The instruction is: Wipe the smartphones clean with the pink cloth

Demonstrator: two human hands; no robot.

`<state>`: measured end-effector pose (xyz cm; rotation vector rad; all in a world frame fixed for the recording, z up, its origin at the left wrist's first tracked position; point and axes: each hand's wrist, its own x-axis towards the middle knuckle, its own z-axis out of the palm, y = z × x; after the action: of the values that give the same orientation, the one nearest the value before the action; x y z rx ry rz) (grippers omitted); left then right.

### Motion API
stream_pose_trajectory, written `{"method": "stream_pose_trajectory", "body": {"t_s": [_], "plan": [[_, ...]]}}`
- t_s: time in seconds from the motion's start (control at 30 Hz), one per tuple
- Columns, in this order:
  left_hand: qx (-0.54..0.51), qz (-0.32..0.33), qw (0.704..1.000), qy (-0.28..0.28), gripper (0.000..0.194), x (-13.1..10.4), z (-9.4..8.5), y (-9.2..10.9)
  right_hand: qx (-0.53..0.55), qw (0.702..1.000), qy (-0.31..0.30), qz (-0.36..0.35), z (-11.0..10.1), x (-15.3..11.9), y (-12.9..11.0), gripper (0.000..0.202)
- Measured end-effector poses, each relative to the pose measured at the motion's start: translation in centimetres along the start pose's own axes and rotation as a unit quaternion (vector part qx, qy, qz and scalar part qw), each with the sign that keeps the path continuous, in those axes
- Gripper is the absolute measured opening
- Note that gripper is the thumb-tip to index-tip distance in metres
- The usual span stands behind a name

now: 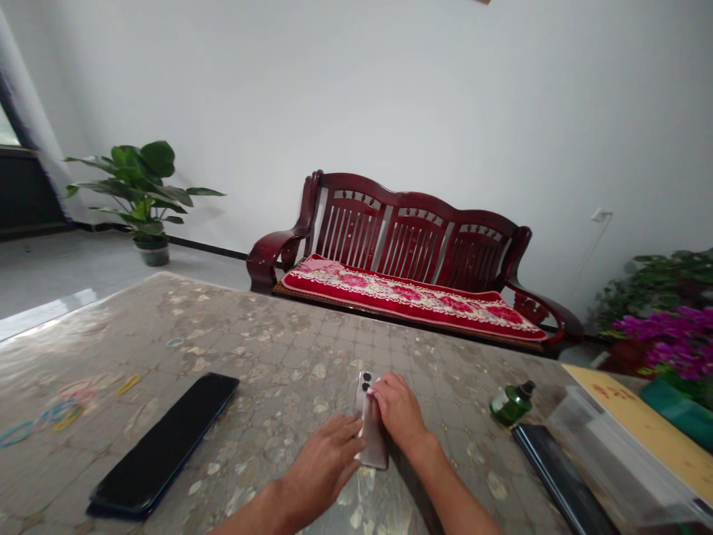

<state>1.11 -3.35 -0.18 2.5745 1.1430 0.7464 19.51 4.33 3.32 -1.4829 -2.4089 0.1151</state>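
A light-coloured phone lies back up on the patterned tablecloth, its dark camera lenses at the far end. My left hand touches the phone's left edge near the lower half, fingers together. At the upper right edge, beside the lenses, my right hand has its fingers bent and pressed together on the phone. Whether the fingertips pinch anything small there is too small to tell.
A black tablet-like slab and coloured bands lie to the left. On the right are a green bottle, a dark case, a clear plastic box and purple flowers. A red wooden bench stands beyond.
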Motion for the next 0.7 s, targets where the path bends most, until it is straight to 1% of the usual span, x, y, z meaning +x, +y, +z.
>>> {"method": "stream_pose_trajectory", "body": {"t_s": [0.1, 0.27, 0.33, 0.53, 0.7], "plan": [[-0.007, 0.011, 1.0, 0.016, 0.024, 0.1, -0.2, 0.1, 0.004, 1.0, 0.007, 0.009, 0.1, 0.0, 0.1, 0.027], [-0.007, 0.014, 1.0, 0.013, 0.022, 0.2, -0.3, 0.2, 0.044, 0.998, -0.002, -0.041, -0.2, -1.8, 0.3, 0.029], [-0.009, 0.016, 1.0, 0.019, 0.022, 0.2, -0.3, 0.2, 0.053, 0.997, -0.008, -0.048, -0.4, -2.0, 0.4, 0.028], [-0.02, 0.011, 1.0, 0.019, 0.021, 0.2, -0.3, 0.2, 0.052, 0.999, -0.01, 0.001, -1.3, -0.4, 0.3, 0.028], [-0.025, 0.008, 0.999, 0.021, 0.023, 0.1, -0.1, 0.0, 0.07, 0.997, 0.01, 0.011, -1.3, -1.3, 0.7, 0.023]]}}
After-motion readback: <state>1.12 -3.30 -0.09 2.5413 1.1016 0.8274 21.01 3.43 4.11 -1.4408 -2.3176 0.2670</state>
